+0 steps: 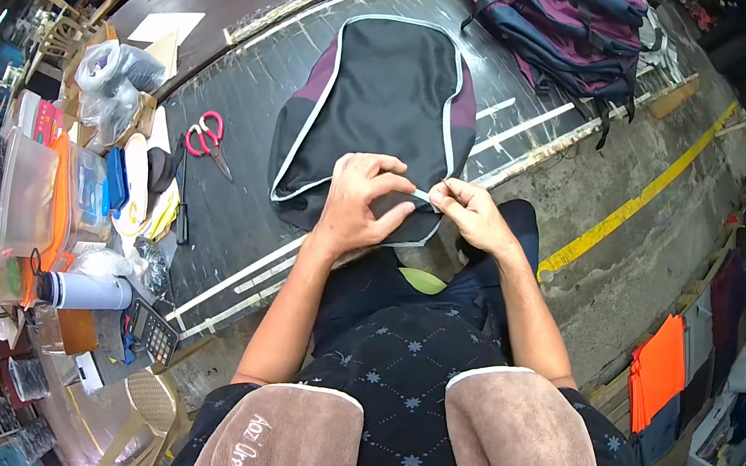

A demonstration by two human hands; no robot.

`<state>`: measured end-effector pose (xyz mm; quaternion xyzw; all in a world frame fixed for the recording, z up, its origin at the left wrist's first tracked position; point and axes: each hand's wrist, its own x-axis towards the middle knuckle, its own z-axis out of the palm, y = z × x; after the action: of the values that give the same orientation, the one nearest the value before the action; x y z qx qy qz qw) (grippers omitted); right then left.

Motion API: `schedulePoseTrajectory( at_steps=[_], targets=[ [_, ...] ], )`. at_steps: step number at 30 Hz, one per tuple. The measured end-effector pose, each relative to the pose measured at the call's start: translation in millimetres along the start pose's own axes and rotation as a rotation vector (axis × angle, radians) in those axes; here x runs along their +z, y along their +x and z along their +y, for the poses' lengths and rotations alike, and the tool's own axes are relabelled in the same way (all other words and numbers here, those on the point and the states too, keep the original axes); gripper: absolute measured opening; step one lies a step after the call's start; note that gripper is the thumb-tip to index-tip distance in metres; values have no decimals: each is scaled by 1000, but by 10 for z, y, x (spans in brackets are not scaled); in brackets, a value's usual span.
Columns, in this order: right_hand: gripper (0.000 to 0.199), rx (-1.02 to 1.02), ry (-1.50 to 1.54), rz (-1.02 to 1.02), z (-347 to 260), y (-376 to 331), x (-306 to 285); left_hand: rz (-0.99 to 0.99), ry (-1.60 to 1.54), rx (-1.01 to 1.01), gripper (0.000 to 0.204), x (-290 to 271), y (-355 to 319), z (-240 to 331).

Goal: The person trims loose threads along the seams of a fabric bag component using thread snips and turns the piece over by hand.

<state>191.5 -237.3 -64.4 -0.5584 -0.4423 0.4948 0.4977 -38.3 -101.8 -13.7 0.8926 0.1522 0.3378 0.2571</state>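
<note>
Pinching pale edging (pixel 402 20) with the right hand (pixel 478 218); left hand (pixel 356 201), thumb and forefinger apart.
Black bag panel (pixel 386 89) on the tabletop (pixel 234 216) — scissors (pixel 213 150) left, purple backpack (pixel 561 29) beyond, bottle (pixel 95 292) near calculator (pixel 152 333).

I see red-handled scissors (pixel 208 142) lying on the dark table (pixel 247 106), with a clear plastic box (pixel 27 188) well to their left. Lower down on that side, I make out a white bottle (pixel 90 292) near a calculator (pixel 153 333), and a plastic chair (pixel 154 400). Across my right, a yellow stripe (pixel 636 203) runs along the floor (pixel 594 317), apart from some orange sheets (pixel 659 368).
</note>
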Motion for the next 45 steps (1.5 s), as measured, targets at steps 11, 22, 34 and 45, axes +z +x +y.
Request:
schedulePoseTrajectory(
  at_steps=[11, 22, 34, 45],
  targets=[
    [22, 17, -79, 38, -181, -55, 54, 225, -6, 43, 15, 72, -265, 548],
    [25, -151, -362, 465, -199, -77, -794, 432, 97, -334, 37, -561, -877, -69],
    [45, -580, -989, 270, -817, -68, 400, -157, 246, -96, 36, -625, -467, -380],
    [19, -387, -494, 74, -445, 676, 181, -35, -659, -404, 10, -438, -255, -413]
  ],
)
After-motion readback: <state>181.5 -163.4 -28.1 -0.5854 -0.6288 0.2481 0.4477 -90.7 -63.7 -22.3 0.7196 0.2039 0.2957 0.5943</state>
